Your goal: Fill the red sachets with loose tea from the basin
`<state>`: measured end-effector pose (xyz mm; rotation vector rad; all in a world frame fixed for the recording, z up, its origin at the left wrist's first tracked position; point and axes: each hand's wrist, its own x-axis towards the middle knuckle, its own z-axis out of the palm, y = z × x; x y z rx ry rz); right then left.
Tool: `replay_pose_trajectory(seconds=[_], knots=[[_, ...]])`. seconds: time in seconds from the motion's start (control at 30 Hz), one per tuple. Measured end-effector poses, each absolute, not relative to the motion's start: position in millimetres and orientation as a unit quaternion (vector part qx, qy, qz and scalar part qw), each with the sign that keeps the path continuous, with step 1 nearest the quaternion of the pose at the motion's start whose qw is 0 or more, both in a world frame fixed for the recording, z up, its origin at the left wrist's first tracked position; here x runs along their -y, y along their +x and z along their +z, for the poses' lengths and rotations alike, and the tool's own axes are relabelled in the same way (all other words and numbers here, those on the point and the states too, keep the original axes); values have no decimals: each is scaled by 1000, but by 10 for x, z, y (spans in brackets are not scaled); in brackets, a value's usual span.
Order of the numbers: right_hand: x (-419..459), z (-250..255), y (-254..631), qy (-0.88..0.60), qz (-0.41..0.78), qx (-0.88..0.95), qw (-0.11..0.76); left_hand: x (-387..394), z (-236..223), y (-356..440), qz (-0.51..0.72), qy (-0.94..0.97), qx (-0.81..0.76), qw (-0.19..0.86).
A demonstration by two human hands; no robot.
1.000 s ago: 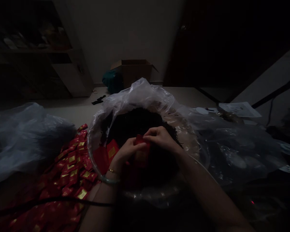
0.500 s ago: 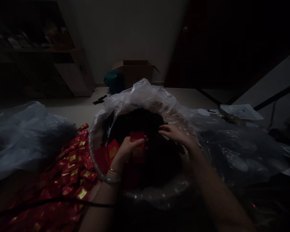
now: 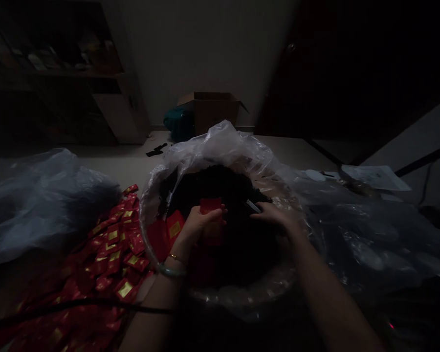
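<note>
Over the round basket (image 3: 143,234) with its clear plastic liner (image 3: 223,138), your left hand (image 3: 197,222) grips a red packet (image 3: 211,206) — thumb across its front, the packet upright above the dark loose heap (image 3: 209,178) inside. Your right hand (image 3: 276,216) is low over the right part of that heap, its fingertips at the near end of a narrow pale strip (image 3: 253,206); it's too dark for you to tell whether they have closed on it. Just left of your left hand, more red pouches (image 3: 175,227) lean inside the basket wall. You wear a thin bracelet (image 3: 175,257) and a pale bangle (image 3: 171,270) on that wrist. Outside the basket, to your left, a pile of small red sachets (image 3: 113,249) with gold patches spreads beside a big plastic bag (image 3: 51,205). Beyond the basket, an open cardboard box (image 3: 216,115) stands against the wall — a teal bag (image 3: 179,125) beside it.
</note>
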<state>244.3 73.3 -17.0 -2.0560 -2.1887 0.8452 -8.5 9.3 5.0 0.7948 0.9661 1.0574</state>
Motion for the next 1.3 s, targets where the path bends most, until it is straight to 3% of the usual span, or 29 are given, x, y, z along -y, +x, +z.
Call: replay_pose_trajectory(seconds=[0.17, 0.23, 0.47, 0.93, 1.3], knots=[[-648, 215, 2430, -586, 359, 697, 204, -81, 46, -49, 442, 369, -444, 686], [-532, 397, 2296, -553, 402, 690, 238, -79, 40, -40, 427, 393, -449, 680], [-207, 643, 1705, -446, 414, 769, 197, -86, -44, -30, 395, 501, -437, 634], [-286, 465, 1657, -513, 364, 742, 231, -98, -25, -80, 335, 595, -430, 591], [-299, 652, 1772, -524, 453, 677, 247, -67, -16, -89, 307, 524, -450, 655]])
